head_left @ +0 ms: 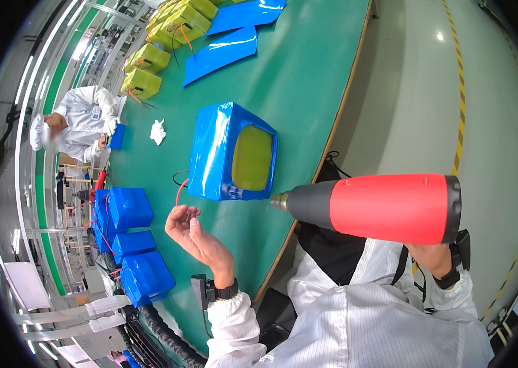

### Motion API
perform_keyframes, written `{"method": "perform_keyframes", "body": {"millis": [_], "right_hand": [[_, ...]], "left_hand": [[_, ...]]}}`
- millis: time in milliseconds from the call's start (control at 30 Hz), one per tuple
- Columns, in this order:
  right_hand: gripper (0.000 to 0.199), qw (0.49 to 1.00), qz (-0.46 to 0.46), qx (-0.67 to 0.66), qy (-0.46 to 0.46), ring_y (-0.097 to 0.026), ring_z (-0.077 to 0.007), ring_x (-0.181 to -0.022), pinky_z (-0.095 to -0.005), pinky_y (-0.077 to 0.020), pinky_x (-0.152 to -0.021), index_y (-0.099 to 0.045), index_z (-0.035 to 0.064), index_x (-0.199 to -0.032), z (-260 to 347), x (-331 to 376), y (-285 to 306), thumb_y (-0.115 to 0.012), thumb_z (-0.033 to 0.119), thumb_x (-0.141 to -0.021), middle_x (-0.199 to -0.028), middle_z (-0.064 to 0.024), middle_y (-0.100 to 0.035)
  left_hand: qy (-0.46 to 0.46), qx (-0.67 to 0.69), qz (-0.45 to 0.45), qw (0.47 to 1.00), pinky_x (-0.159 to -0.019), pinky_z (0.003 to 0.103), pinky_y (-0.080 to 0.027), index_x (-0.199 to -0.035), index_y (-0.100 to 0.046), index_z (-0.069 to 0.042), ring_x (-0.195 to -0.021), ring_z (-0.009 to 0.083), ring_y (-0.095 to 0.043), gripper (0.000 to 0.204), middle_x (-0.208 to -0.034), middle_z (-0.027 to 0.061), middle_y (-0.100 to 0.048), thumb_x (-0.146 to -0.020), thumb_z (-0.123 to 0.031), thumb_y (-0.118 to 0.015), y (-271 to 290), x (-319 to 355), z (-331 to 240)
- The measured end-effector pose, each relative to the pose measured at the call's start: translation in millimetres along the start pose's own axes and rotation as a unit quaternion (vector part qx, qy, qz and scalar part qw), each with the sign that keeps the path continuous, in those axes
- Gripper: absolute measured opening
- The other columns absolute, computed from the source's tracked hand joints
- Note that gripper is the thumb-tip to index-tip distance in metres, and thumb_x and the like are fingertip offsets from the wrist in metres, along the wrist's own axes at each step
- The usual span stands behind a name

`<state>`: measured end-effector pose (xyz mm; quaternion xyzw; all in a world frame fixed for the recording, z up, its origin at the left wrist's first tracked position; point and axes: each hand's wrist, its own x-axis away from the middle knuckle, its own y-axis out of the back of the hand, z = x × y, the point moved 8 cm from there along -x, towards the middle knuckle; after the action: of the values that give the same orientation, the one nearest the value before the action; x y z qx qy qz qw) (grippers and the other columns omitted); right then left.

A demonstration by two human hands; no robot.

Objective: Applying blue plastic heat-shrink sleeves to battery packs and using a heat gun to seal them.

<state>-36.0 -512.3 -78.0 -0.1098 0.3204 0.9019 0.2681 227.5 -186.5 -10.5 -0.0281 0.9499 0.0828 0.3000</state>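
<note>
A block-shaped battery pack [212,153] in shiny blue shrink wrap stands on the green table. Its yellow-green end [253,158] shows through the gap in the film. My right hand [429,257] grips a red and black heat gun [388,208], mostly hidden behind the gun's body. The metal nozzle [280,201] points left, close to the pack's lower right corner. Left of it, my left hand [201,238] is raised with loosely bent fingers and the thumb apart. A red wire [180,191] runs from the pack to these fingertips; I cannot see it gripped.
Several blue-wrapped packs [145,276] stand at the left. Yellow-green packs [142,83] and blue film pieces [225,54] lie at the far end. A crumpled white item [158,132] lies mid-table. Across it, a co-worker [84,119] handles a blue pack. The table edge [332,135] runs along the right.
</note>
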Motion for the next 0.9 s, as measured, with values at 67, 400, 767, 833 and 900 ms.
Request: {"method": "perform_keyframes", "body": {"millis": [67,400,767,833,900], "right_hand": [[0.044,0.962,-0.022,-0.214,-0.168,-0.065,-0.0299,-0.094,-0.042,-0.051,-0.084,-0.068,0.0018,-0.113,-21.6,8.5,-9.6,-0.088,0.014,-0.076,-0.108,-0.0114,-0.068],[0.049,0.996,-0.021,0.05,-0.068,-0.063,-0.0301,-0.102,-0.0431,-0.0487,-0.091,-0.064,0.0019,-0.119,-13.6,20.0,-2.8,-0.087,0.011,-0.077,-0.114,-0.0127,-0.066],[0.052,0.997,-0.028,0.015,-0.073,-0.059,-0.0358,-0.108,-0.0478,-0.0447,-0.094,-0.065,0.0032,-0.119,-19.0,20.4,0.9,-0.087,0.016,-0.073,-0.119,-0.014,-0.063],[0.051,0.994,-0.028,-0.032,-0.105,-0.061,-0.0354,-0.106,-0.0469,-0.0464,-0.093,-0.065,0.0026,-0.119,-21.8,18.0,2.1,-0.087,0.015,-0.074,-0.118,-0.0141,-0.064],[0.049,0.987,-0.028,-0.077,-0.136,-0.062,-0.035,-0.104,-0.046,-0.0481,-0.092,-0.066,0.002,-0.118,-24.1,15.3,3.6,-0.086,0.014,-0.076,-0.117,-0.0141,-0.065]], "left_hand": [[-0.011,0.0,0.009,1.0,-0.096,0.038,-0.043,-0.126,-0.046,-0.001,-0.107,0.0209,-0.051,0.029,-0.12,0.0118,-0.052,-0.098,-0.008,-0.048,-2.4,-1.7,-2.1],[-0.139,-0.163,0.071,0.974,-0.106,0.039,-0.041,-0.134,-0.056,0.0,-0.128,0.0243,-0.049,0.038,-0.14,0.0123,-0.05,-0.098,-0.009,-0.046,-25.6,-5.9,-39.0],[-0.211,-0.244,0.154,0.934,-0.111,0.049,-0.038,-0.132,-0.06,0.002,-0.135,0.0374,-0.046,0.04,-0.145,0.0216,-0.049,-0.097,-0.012,-0.049,-45.8,-9.4,-61.1],[-0.212,-0.26,0.169,0.927,-0.11,0.049,-0.038,-0.132,-0.062,0.001,-0.134,0.0374,-0.047,0.039,-0.145,0.0211,-0.049,-0.097,-0.014,-0.051,-53.2,-11.4,-66.7],[-0.166,-0.268,0.206,0.926,-0.11,0.044,-0.038,-0.132,-0.063,-0.002,-0.133,0.0321,-0.049,0.04,-0.142,0.0172,-0.053,-0.103,-0.028,-0.053,-65.6,-14.8,-64.3]]}}
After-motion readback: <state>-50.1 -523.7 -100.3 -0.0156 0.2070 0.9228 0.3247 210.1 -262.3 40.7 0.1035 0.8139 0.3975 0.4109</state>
